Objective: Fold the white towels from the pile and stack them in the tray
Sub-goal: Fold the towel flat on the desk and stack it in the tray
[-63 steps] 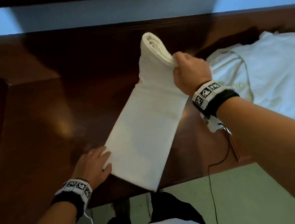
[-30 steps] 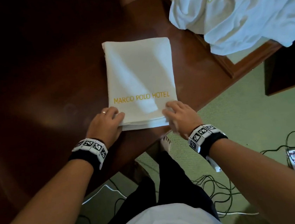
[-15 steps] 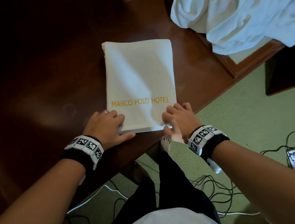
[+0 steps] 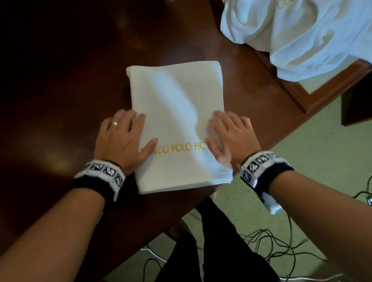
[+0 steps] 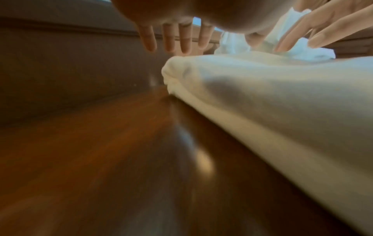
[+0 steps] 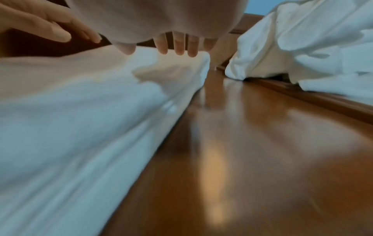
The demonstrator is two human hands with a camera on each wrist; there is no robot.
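A folded white towel [image 4: 176, 109] with gold lettering lies flat on the dark wooden table [image 4: 46, 87]. My left hand [image 4: 124, 138] rests flat on the towel's left edge, fingers straight, thumb over the lettering. My right hand [image 4: 228, 133] lies flat on the towel's right side, fingers spread. The left wrist view shows the towel [image 5: 272, 99] from its left side, with my left fingers [image 5: 175, 38] extended above it. In the right wrist view my right fingers [image 6: 179, 44] stretch over the towel [image 6: 84, 103]. A pile of unfolded white towels [image 4: 305, 16] lies at the upper right.
The pile [image 6: 315, 47] sits in a wooden tray whose rim [image 4: 295, 91] runs diagonally to the right of the folded towel. The table's front edge [image 4: 145, 236] is just behind my wrists. Cables [image 4: 285, 245] trail over the green carpet below.
The long strip was folded into a rectangle. Since then both hands have slid forward from the towel's near edge onto its sides, now covering the ends of the lettering.
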